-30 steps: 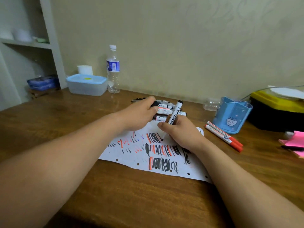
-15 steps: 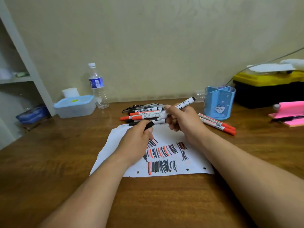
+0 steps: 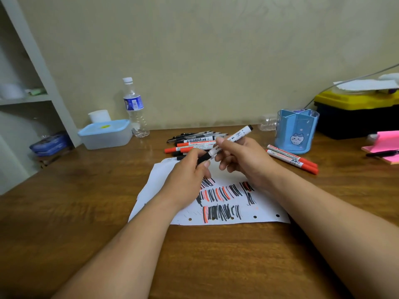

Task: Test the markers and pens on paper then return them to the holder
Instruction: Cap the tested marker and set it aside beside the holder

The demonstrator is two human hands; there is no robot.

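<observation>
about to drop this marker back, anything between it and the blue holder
Nothing visible blocks it. The marker, held in both hands, has open air to the blue holder; two red markers lie on the table below that path.

White-barrelled marker [image 3: 232, 141] with black ends, tilted up to the right above the paper, black cap [image 3: 204, 158] meeting its lower end. White punched paper [image 3: 265, 212] flat on the desk, covered in rows of black and red strokes. Heap of black and red markers and pens [image 3: 194, 142] lying just behind the sheet. Two red markers [image 3: 291, 158] side by side beside the blue holder [image 3: 296, 131], upright, with a cat face on it
</observation>
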